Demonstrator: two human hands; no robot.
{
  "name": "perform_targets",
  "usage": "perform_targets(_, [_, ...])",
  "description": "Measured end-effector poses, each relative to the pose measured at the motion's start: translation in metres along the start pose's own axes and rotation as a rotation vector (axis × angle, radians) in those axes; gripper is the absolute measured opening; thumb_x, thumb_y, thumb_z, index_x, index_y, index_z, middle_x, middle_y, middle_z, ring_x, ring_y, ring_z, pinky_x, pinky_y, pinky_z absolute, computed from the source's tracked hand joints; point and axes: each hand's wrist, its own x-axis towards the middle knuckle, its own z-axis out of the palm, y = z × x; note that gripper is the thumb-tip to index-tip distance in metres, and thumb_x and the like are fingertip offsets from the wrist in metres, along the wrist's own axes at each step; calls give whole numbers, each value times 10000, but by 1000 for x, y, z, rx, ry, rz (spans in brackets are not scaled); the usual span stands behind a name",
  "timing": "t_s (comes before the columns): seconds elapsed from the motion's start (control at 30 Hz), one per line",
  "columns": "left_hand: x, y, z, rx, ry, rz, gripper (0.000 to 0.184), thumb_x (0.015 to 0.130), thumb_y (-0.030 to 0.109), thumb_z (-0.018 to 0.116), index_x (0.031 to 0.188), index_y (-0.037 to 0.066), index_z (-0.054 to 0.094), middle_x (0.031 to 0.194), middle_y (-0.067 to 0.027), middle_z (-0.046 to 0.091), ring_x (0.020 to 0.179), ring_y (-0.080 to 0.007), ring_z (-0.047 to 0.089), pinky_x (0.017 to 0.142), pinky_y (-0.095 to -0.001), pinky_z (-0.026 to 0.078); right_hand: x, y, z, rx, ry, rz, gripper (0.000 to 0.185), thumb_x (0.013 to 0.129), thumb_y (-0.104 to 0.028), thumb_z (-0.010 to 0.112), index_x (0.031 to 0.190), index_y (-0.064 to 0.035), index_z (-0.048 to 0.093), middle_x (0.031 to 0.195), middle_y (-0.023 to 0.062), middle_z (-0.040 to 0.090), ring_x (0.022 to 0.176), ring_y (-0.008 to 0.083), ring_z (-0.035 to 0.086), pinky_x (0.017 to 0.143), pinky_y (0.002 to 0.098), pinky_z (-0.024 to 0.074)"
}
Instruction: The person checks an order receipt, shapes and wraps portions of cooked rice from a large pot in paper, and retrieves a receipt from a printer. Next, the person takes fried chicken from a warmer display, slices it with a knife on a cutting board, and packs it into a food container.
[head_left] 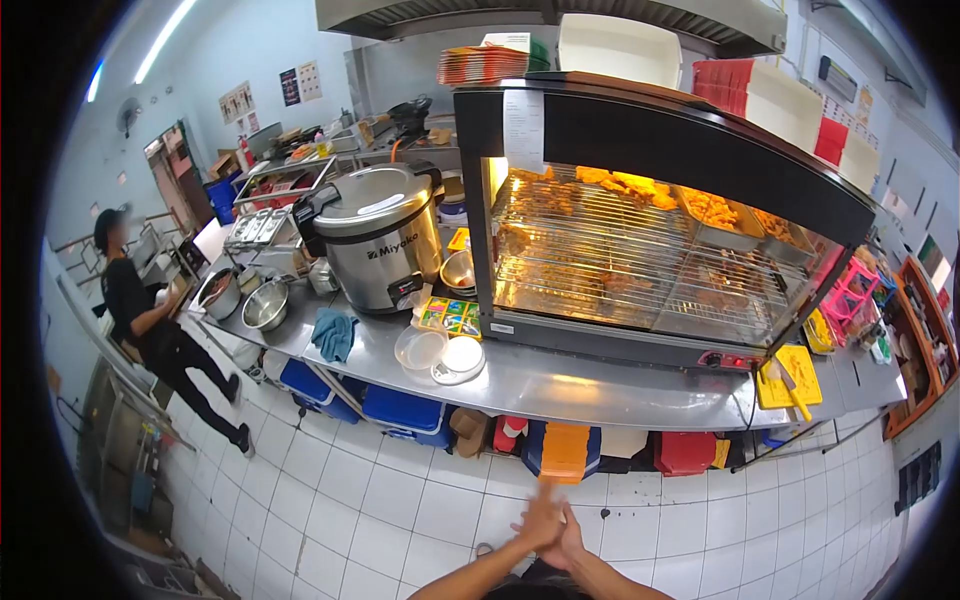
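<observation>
My left hand [540, 522] and my right hand [569, 541] are pressed together at the bottom centre, over the tiled floor. The left hand's fingers stretch forward, and their tips are blurred. Most of my right hand's fingers are hidden where the palms meet, though its thumb side shows. I see no object in either hand. Both hands are apart from the steel counter [600, 392] in front of me. Beyond them, under the counter, is an orange-topped dark container [563, 452].
On the counter stand a glass food warmer [640, 345] with fried food, a large Miyako cooker [375, 240], a blue cloth [334, 335] and a yellow tray [790, 375] with a brush-like tool. Blue coolers [405, 410] sit below. A person [150, 310] in dark clothes stands at left.
</observation>
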Motion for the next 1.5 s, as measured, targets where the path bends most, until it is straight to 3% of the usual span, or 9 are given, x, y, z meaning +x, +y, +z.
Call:
perform_targets(0.2, [-16, 126, -9, -238, -284, 441, 581, 997, 274, 532, 1475, -35, 415, 1494, -240, 459, 1428, -345, 386, 1200, -427, 245, 32, -107, -61, 112, 278, -622, 679, 937, -630, 538, 1360, -112, 420, 1424, 221, 463, 1262, 457, 507, 1063, 609, 386])
perform_targets(0.3, [-5, 136, -49, -773, -837, 135, 412, 1005, 239, 592, 1353, 18, 579, 1385, -193, 589, 1289, -271, 565, 1103, -378, 406, 0, -184, -66, 83, 202, -732, 610, 967, -594, 507, 1306, -87, 503, 1372, 191, 528, 1271, 396, 517, 1092, 531, 384])
perform_targets(0.53, [1, 188, -117, -443, -30, 327, 364, 948, 137, 672, 1275, 10, 577, 1376, -164, 597, 1298, -274, 557, 1111, -391, 401, -26, -238, -72, -170, 241, -778, 445, 1043, -393, 447, 1231, -14, 587, 1338, 143, 589, 1269, 278, 535, 1112, 424, 376])
perform_targets(0.63, [11, 227, -135, -685, -113, 281, 634, 938, 202, 678, 1473, 15, 395, 1509, -211, 452, 1396, -313, 454, 1158, -427, 334, 0, -202, -60, -180, 209, -662, 388, 1043, -319, 459, 1233, -4, 584, 1318, 142, 604, 1231, 281, 560, 1081, 404, 416])
perform_targets(0.87, [83, 194, -98, 245, 6, 782, 826, 946, 471, 540, 1571, 25, 232, 1629, -251, 187, 1519, -417, 164, 1207, -556, 116, 45, -135, 68, 548, -491, -374, 670, 1038, -553, 335, 1487, -60, 392, 1463, 231, 464, 1369, 338, 431, 1156, 453, 323])
perform_targets(1.03, [140, 140, -98, 237, -205, 901, 793, 975, 527, 498, 1605, 145, 205, 1648, -193, 181, 1531, -363, 150, 1201, -585, 138, 30, -208, 122, -61, -210, -675, 828, 955, -737, 309, 1541, -151, 321, 1538, 227, 376, 1386, 383, 399, 1160, 596, 260])
perform_targets(1.17, [184, 105, -105, 398, -368, 726, 601, 981, 383, 586, 1492, 102, 444, 1629, -184, 256, 1483, -337, 293, 1169, -557, 261, 12, -249, 183, -350, 58, -1160, 861, 958, -733, 308, 1545, -102, 292, 1531, 244, 378, 1398, 381, 391, 1183, 527, 244])
perform_targets(1.33, [236, 82, -103, -893, -884, -60, 611, 1052, 503, 397, 1503, 91, 416, 1602, -131, 335, 1412, -277, 416, 1181, -421, 301, 41, -224, 213, -1027, 422, -1758, 913, 958, -707, 341, 1535, -5, 252, 1531, 239, 381, 1417, 382, 367, 1192, 473, 223])
perform_targets(1.5, [207, 162, -151, -1367, -899, -189, 770, 1040, 623, 215, 1596, 91, 188, 1628, -108, 285, 1492, -260, 276, 1229, -408, 191, 94, -188, 195, -1651, 581, -1445, 831, 987, -659, 278, 1459, 10, 425, 1549, 230, 379, 1454, 416, 307, 1209, 557, 40])
